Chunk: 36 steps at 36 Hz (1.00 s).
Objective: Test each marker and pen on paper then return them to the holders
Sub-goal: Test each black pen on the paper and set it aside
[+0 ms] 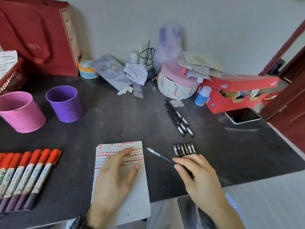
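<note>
— What is the right hand [197, 176] doing?
— It is pinching an uncapped pen [160, 155], tip pointing up-left just beside the paper [125, 187], above the dark table [115, 121].
— And the left hand [113, 177]?
— It is lying flat on the paper, fingers spread, over red test marks.
— What is lying around them?
— Red-capped markers [28, 176] are lining up at left; what appear to be pen caps [184, 149] are sitting beyond the right hand, capped pens [178, 118] farther back, and pink [19, 111] and purple holders [65, 103] are standing far left.
</note>
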Each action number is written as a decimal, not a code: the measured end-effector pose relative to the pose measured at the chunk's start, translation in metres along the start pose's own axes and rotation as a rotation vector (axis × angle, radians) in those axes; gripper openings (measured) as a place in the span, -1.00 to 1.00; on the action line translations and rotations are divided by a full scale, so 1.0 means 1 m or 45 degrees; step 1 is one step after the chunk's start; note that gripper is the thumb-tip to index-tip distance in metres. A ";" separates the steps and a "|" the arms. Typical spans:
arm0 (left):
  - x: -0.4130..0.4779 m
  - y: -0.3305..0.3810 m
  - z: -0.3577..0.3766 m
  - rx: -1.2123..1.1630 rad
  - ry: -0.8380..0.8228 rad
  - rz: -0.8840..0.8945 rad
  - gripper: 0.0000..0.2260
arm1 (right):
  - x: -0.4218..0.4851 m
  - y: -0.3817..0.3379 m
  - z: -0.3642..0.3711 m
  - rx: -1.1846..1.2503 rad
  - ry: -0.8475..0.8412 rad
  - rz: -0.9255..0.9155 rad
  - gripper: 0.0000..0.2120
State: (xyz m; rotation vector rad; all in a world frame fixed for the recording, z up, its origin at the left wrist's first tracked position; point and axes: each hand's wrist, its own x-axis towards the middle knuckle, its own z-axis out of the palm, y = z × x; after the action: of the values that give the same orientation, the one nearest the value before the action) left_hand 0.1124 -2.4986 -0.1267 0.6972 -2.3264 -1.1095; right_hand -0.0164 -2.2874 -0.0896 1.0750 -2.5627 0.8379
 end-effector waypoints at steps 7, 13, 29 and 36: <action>0.000 0.000 0.007 0.341 -0.126 0.126 -0.42 | -0.002 0.050 -0.023 0.096 0.227 0.724 -0.88; 0.002 0.002 0.006 0.397 -0.181 0.032 -0.24 | -0.014 0.068 -0.018 0.074 0.038 0.900 -0.89; 0.002 0.000 0.007 0.439 -0.194 0.010 -0.22 | -0.012 0.059 -0.019 0.058 -0.076 0.895 -0.89; 0.004 0.000 0.008 0.558 -0.222 0.031 -0.27 | -0.012 0.058 -0.019 0.040 -0.127 0.889 -0.85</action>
State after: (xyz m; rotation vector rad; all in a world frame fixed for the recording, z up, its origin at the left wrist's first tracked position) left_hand 0.1042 -2.4963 -0.1306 0.7443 -2.7572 -0.6722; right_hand -0.0494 -2.2359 -0.1032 0.1968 -3.0510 0.9809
